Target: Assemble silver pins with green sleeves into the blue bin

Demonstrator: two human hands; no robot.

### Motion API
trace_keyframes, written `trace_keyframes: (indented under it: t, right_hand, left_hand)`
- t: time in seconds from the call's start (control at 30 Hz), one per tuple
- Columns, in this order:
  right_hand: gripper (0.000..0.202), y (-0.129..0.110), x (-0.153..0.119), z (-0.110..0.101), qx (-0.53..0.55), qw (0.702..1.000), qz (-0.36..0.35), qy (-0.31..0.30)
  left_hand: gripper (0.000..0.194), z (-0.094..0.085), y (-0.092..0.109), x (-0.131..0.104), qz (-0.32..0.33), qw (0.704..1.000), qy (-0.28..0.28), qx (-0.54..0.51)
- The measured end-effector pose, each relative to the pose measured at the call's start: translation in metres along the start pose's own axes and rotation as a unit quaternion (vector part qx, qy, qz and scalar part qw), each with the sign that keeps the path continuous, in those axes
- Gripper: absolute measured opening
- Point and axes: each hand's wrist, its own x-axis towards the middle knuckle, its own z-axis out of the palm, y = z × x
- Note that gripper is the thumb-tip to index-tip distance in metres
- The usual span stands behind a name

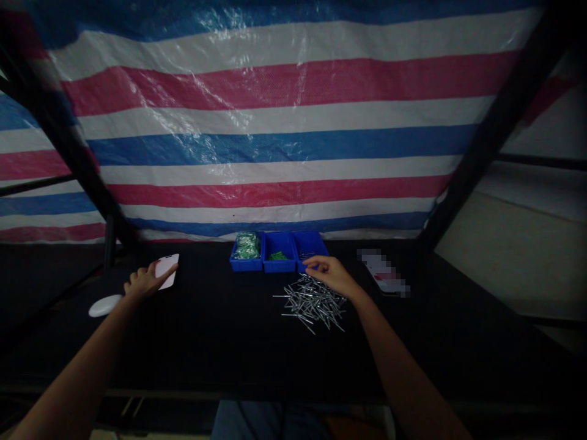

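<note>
My left hand (143, 282) is closed over the lower left part of a flat white rectangular thing (169, 280) with rounded corners and a small dark slot at its top. Its thumb lies across the face; whether this is a phone or a card holder I cannot tell. My right hand (331, 275) hovers at the front of the right blue bin (316, 243), over the back edge of a pile of thin silvery metal rods (316, 305). Its thumb and fingers come together in a pinch, and anything between them is too small to make out.
The middle blue bin (279, 266) holds small green pieces; the left blue bin (246, 266) holds clear bags with green contents. A white computer mouse (105, 305) lies at left, a partly blurred phone (383, 273) at right. Black frame posts and a striped tarp bound the black table (220, 342).
</note>
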Motion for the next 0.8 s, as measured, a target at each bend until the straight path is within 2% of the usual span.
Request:
trace_keyframes:
  t: [0.07, 0.13, 0.2, 0.27, 0.3, 0.4, 0.5, 0.57, 0.63, 0.7, 0.8]
  right_hand:
    - [0.028, 0.001, -0.003, -0.002, -0.055, 0.996, 0.014, -0.068]
    - [0.028, 0.003, -0.006, -0.003, -0.108, 0.988, 0.037, -0.107]
    - [0.029, 0.005, -0.008, -0.003, -0.154, 0.979, 0.056, -0.118]
    - [0.027, 0.006, -0.009, -0.002, -0.188, 0.973, 0.066, -0.121]
    - [0.025, 0.007, -0.009, -0.001, -0.198, 0.971, 0.067, -0.120]
    - [0.017, 0.007, -0.008, 0.002, -0.209, 0.970, 0.054, -0.112]
    - [0.013, 0.009, -0.007, 0.004, -0.193, 0.975, 0.038, -0.100]
    - [0.012, 0.012, -0.007, 0.005, -0.169, 0.980, 0.036, -0.096]
    - [0.011, 0.016, -0.006, 0.005, -0.143, 0.985, 0.033, -0.094]
    - [0.012, 0.018, -0.004, 0.005, -0.110, 0.989, 0.026, -0.097]
    - [0.016, 0.016, -0.003, 0.003, -0.045, 0.994, 0.014, -0.099]
  left_hand:
    - [0.085, 0.000, 0.005, -0.004, -0.028, 0.999, 0.039, -0.016]
    - [0.078, -0.001, 0.022, -0.014, -0.004, 0.992, 0.119, -0.048]
    - [0.065, -0.005, 0.050, -0.029, 0.081, 0.974, 0.185, -0.101]
    - [0.051, -0.009, 0.087, -0.050, 0.179, 0.945, 0.204, -0.182]
    - [0.045, -0.011, 0.107, -0.061, 0.224, 0.928, 0.196, -0.226]
    - [0.032, -0.015, 0.168, -0.097, 0.301, 0.874, 0.151, -0.350]
    - [0.027, -0.015, 0.222, -0.129, 0.363, 0.818, 0.092, -0.437]
    - [0.025, -0.010, 0.252, -0.144, 0.380, 0.790, 0.073, -0.476]
    - [0.024, -0.003, 0.275, -0.154, 0.371, 0.774, 0.061, -0.509]
    - [0.025, 0.006, 0.290, -0.160, 0.349, 0.772, 0.050, -0.529]
    - [0.025, 0.020, 0.295, -0.163, 0.338, 0.785, 0.030, -0.519]
